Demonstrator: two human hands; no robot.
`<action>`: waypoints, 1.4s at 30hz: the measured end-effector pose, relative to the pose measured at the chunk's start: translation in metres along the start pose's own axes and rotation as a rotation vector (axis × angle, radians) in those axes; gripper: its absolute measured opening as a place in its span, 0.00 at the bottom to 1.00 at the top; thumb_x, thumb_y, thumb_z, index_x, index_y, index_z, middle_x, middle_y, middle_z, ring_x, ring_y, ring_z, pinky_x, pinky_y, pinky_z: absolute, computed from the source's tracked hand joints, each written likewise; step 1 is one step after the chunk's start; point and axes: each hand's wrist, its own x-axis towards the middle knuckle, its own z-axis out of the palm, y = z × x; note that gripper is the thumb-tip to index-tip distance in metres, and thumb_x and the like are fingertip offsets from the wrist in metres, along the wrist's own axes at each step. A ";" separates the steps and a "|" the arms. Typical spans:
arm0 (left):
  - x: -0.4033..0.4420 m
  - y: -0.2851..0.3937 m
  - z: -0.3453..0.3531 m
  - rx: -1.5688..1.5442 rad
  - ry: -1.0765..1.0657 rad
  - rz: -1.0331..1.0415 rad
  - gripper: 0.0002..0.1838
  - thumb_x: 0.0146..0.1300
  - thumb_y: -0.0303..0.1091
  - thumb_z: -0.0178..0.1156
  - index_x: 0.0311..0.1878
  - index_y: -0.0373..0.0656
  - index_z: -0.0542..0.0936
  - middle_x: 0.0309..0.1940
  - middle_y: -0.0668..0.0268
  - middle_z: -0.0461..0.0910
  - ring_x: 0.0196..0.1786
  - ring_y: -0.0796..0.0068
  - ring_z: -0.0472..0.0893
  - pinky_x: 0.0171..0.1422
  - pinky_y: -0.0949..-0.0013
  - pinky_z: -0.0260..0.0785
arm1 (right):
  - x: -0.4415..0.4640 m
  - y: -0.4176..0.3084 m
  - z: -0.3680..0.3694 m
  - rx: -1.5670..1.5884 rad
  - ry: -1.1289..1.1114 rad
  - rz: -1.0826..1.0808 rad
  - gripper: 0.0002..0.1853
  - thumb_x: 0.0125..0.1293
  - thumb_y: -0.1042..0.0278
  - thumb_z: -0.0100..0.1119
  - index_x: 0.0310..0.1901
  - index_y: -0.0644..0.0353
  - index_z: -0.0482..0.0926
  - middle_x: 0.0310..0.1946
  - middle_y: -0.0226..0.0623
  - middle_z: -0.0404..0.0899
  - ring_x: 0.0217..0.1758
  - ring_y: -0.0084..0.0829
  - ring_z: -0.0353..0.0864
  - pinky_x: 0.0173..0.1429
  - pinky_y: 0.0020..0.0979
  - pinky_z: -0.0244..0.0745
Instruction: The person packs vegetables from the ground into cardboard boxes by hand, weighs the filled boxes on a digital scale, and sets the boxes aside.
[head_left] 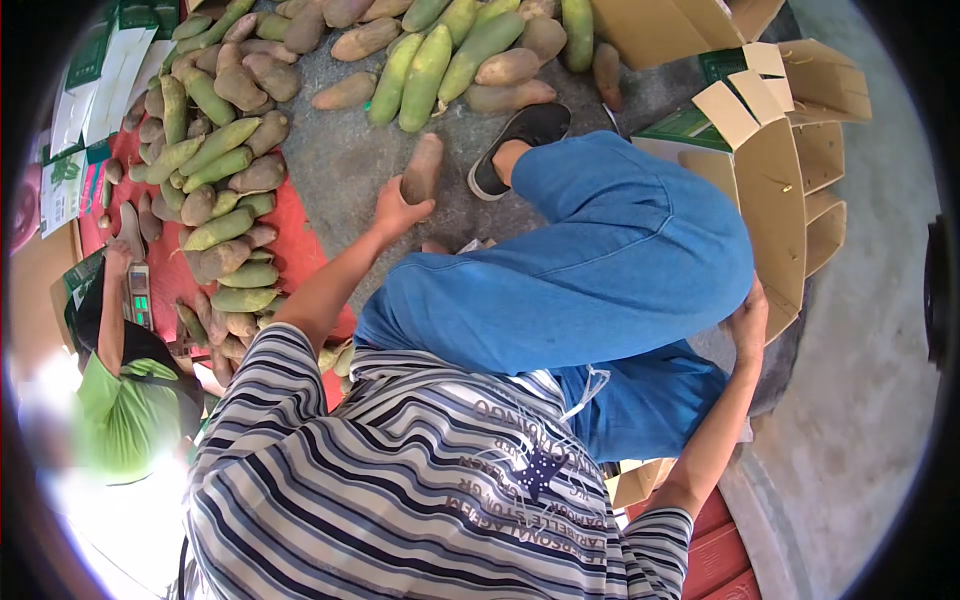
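My left hand is closed around the lower end of a brown, elongated root vegetable, holding it above the dark grey sheet. Just left of it, green and brown root vegetables lie heaped on a red surface. More of them, among them long green radishes, lie on the sheet ahead of my shoe. My right hand is down beside my bent knee, close to an open cardboard box. Its fingers are partly hidden behind the blue trouser leg, so I cannot tell what they grip.
Open cardboard boxes with raised flaps stand on my right, and another box is ahead. On the left a person in a green shirt reaches to a scale with lit green digits. Concrete floor lies far right.
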 end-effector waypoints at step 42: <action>0.079 -0.129 -0.191 1.449 0.118 -0.050 0.17 0.65 0.36 0.46 0.56 0.49 0.72 0.61 0.67 0.66 0.61 0.61 0.66 0.54 0.50 0.63 | 0.000 -0.009 -0.007 0.147 -0.075 0.060 0.23 0.62 0.80 0.52 0.61 0.61 0.70 0.52 0.39 0.79 0.55 0.29 0.76 0.59 0.29 0.68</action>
